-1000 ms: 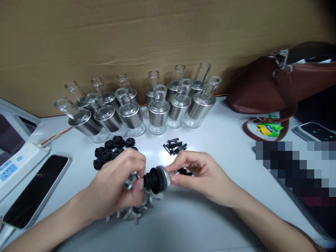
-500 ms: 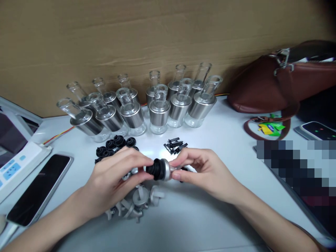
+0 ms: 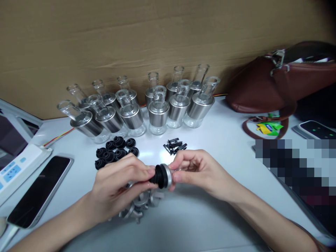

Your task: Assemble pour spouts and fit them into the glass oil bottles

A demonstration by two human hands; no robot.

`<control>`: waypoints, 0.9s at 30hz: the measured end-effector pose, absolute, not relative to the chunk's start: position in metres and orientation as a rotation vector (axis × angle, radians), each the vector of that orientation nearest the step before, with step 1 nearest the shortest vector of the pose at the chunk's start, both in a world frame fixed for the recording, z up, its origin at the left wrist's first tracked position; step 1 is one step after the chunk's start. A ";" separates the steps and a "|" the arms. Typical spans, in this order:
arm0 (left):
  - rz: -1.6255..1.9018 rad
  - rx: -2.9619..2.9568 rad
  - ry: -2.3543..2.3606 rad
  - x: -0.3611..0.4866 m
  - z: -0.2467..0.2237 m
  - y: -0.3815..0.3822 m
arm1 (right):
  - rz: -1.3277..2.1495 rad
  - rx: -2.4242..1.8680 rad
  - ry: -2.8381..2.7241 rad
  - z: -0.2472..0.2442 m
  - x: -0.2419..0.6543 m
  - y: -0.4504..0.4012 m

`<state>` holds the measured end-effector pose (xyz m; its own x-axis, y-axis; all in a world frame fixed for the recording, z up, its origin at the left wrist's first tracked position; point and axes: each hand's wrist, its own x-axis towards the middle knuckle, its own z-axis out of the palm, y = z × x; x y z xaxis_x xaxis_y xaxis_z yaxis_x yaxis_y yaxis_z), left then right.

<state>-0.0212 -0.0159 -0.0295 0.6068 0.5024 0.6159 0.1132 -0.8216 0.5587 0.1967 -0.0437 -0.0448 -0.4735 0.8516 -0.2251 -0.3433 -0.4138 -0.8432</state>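
Note:
Between finger and thumb, my left hand (image 3: 123, 185) grips a ribbed black rubber stopper (image 3: 159, 176). My right hand (image 3: 195, 169) pinches the narrow end of a silver pourer spout (image 3: 168, 175), whose round rim sits against the stopper's wide end. The two parts lie sideways in line; how far one is inside the other is hidden. Under my left hand, several more silver spouts (image 3: 141, 201) lie in a heap, partly covered. Just beyond it is a cluster of loose black stoppers (image 3: 109, 155). Small black strip-shaped pieces (image 3: 174, 145) lie past my right fingers.
Several glass bottles (image 3: 159, 115) with metal sleeves stand in two rows before a cardboard wall (image 3: 157, 35). A power strip (image 3: 18, 168) and a phone (image 3: 39, 192) lie left. On the right are a brown bag (image 3: 257, 84), a green-yellow wrapper (image 3: 270, 127) and a device with lights (image 3: 317, 129).
My left fingers have shifted forward along the stopper, and both parts have moved slightly right and down. More of the stopper cluster now shows behind my left hand.

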 end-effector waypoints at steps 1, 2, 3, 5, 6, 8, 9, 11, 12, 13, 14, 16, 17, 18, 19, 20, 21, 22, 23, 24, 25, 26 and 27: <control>1.145 2.345 0.489 -0.021 -0.031 -0.016 | 1.913 -0.883 -0.973 -0.045 0.195 -0.045; 1.162 2.331 0.495 -0.021 -0.033 -0.016 | 1.859 -0.917 -0.997 -0.045 0.194 -0.045; 1.167 2.323 0.506 -0.020 -0.034 -0.016 | 1.800 -0.953 -1.033 -0.045 0.192 -0.046; 1.156 2.316 0.552 -0.019 -0.034 -0.016 | 1.677 -1.017 -1.123 -0.045 0.191 -0.047; 1.147 2.316 0.573 -0.018 -0.034 -0.016 | 1.634 -1.040 -1.161 -0.045 0.191 -0.047; 1.132 2.323 0.595 -0.017 -0.034 -0.017 | 1.621 -1.046 -1.187 -0.046 0.192 -0.046; 1.127 2.329 0.597 -0.017 -0.034 -0.018 | 1.649 -1.034 -1.174 -0.046 0.192 -0.046; 1.122 2.343 0.593 -0.016 -0.035 -0.019 | 1.719 -1.000 -1.123 -0.047 0.191 -0.046; 1.124 2.349 0.593 -0.016 -0.035 -0.019 | 1.742 -0.987 -1.100 -0.047 0.191 -0.046; 1.129 2.352 0.597 -0.016 -0.036 -0.020 | 1.755 -0.980 -1.087 -0.047 0.190 -0.046; 1.137 2.354 0.597 -0.015 -0.037 -0.020 | 1.762 -0.977 -1.084 -0.047 0.189 -0.047; 1.145 2.356 0.594 -0.015 -0.038 -0.021 | 1.762 -0.973 -1.087 -0.047 0.188 -0.048; 1.145 2.357 0.592 -0.014 -0.039 -0.021 | 1.757 -0.972 -1.093 -0.047 0.188 -0.048; 1.146 2.357 0.589 -0.014 -0.039 -0.021 | 1.750 -0.973 -1.100 -0.047 0.187 -0.049; 1.143 2.360 0.584 -0.014 -0.039 -0.020 | 1.743 -0.975 -1.105 -0.047 0.187 -0.049; 1.139 2.362 0.579 -0.014 -0.039 -0.020 | 1.738 -0.976 -1.110 -0.048 0.187 -0.049; 1.134 2.364 0.574 -0.014 -0.039 -0.020 | 1.740 -0.973 -1.115 -0.048 0.188 -0.049; 1.130 2.366 0.570 -0.014 -0.038 -0.020 | 1.748 -0.967 -1.120 -0.048 0.188 -0.049; 1.121 2.373 0.572 -0.014 -0.036 -0.020 | 1.761 -0.959 -1.120 -0.048 0.188 -0.049; 1.108 2.386 0.584 -0.014 -0.034 -0.020 | 1.774 -0.947 -1.121 -0.049 0.188 -0.048; 1.095 2.406 0.607 -0.015 -0.032 -0.020 | 1.778 -0.936 -1.135 -0.049 0.188 -0.049; 1.087 2.428 0.636 -0.015 -0.029 -0.021 | 1.762 -0.929 -1.174 -0.049 0.187 -0.049; 1.076 2.452 0.666 -0.015 -0.027 -0.021 | 1.720 -0.931 -1.244 -0.049 0.186 -0.050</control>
<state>-0.0153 -0.0212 -0.0269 0.5947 0.5587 0.5780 0.2679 -0.8157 0.5127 0.1860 -0.0497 -0.0490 -0.4082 0.9066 -0.1070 -0.1822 -0.1958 -0.9636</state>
